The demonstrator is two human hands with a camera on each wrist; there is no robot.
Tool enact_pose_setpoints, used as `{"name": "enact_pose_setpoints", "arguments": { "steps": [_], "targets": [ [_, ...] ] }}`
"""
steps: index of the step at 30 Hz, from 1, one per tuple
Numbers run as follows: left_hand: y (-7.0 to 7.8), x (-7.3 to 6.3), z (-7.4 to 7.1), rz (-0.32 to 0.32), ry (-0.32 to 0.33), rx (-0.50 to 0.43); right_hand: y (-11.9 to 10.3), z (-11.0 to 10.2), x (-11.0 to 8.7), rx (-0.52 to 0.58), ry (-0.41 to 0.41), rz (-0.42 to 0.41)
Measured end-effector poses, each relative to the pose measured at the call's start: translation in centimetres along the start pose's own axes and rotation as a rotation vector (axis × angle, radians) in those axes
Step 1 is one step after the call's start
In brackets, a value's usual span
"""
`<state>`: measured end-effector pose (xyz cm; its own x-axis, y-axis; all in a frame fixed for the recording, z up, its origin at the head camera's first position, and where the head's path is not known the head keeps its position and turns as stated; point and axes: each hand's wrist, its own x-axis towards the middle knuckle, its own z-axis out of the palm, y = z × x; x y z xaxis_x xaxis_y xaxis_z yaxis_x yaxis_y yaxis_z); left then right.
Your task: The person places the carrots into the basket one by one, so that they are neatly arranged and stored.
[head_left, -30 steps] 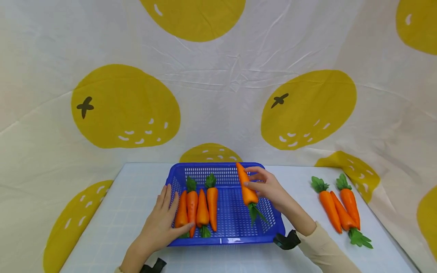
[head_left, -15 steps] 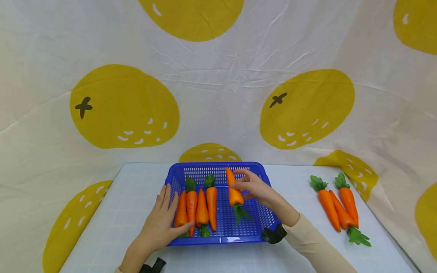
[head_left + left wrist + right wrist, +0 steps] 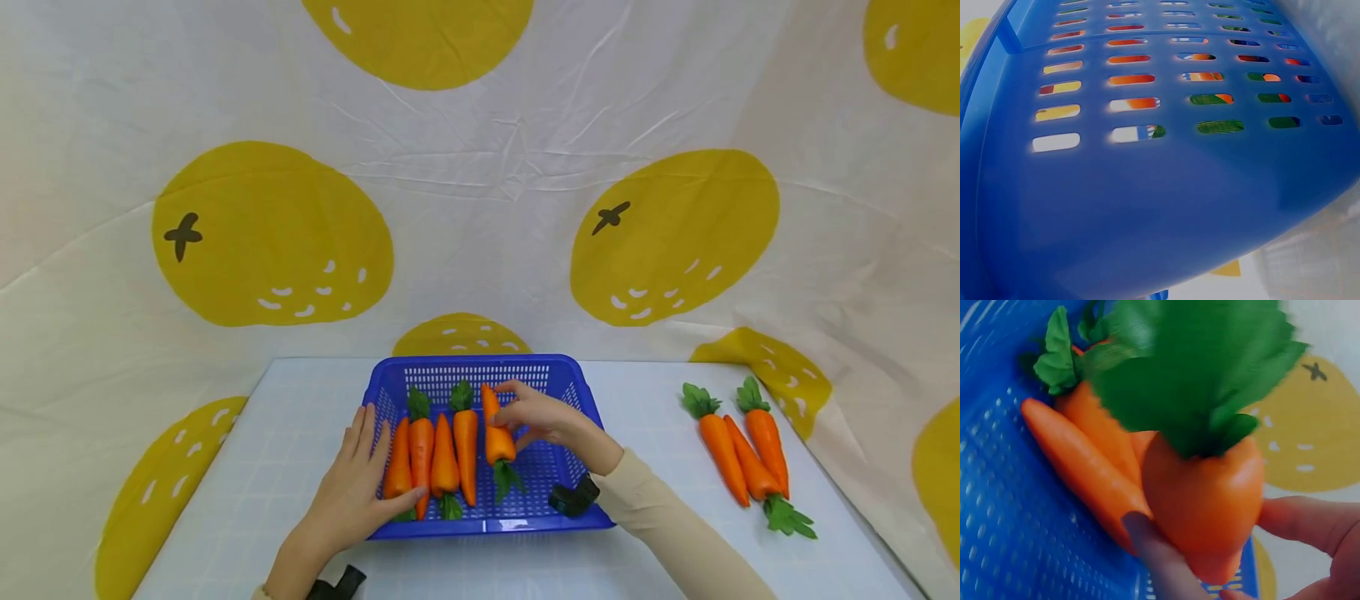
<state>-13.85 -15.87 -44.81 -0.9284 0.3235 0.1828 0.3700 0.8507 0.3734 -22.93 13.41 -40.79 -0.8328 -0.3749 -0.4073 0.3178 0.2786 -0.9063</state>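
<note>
My right hand [image 3: 536, 412] pinches an orange carrot [image 3: 498, 440] between thumb and fingers inside the blue basket [image 3: 495, 527]. Its green leaves point toward me in the head view. In the right wrist view the held carrot [image 3: 1204, 494] fills the middle, its leafy end closest to the camera. Left of it, several carrots [image 3: 466, 450] lie side by side in the basket, some with leaves away from me and some toward me. My left hand [image 3: 356, 487] rests along the basket's left rim, fingers straight and thumb over the near left corner. The left wrist view shows only the slotted basket wall [image 3: 1122, 206].
On the white table [image 3: 225, 500], three carrots lie in a group to the right of the basket; one is the leftmost carrot [image 3: 723, 458]. A pale cloth [image 3: 480, 250] printed with yellow fruit hangs behind the table.
My right hand has moved left and somewhat lower with the carrot, from the basket's right side to beside the row of carrots. My left hand has stayed in place.
</note>
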Motion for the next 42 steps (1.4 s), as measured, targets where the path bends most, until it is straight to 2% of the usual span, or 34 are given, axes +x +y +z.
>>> {"name": "enact_pose_setpoints", "arguments": {
  "steps": [4,12,18,25,35,42],
  "targets": [
    [0.1,-0.1,-0.1,0.000,0.000,-0.004,0.2,0.4,0.8,-0.026,0.016,0.045],
    [0.1,0.0,-0.1,0.002,0.007,-0.008,1.3,0.9,2.1,-0.191,0.031,0.040],
    [0.2,0.0,-0.2,-0.001,0.004,-0.009,1.9,1.3,2.4,-0.258,0.043,0.048],
    [0.5,0.0,-0.4,0.006,0.007,-0.016,2.2,1.6,2.5,-0.292,0.010,0.070],
    [0.6,0.1,-0.5,0.011,0.009,-0.001,2.3,1.6,2.8,-0.281,-0.055,0.026],
    [0.3,0.0,-0.3,0.015,0.013,-0.003,2.2,1.9,3.2,-0.316,-0.060,0.009]
  ]
}}
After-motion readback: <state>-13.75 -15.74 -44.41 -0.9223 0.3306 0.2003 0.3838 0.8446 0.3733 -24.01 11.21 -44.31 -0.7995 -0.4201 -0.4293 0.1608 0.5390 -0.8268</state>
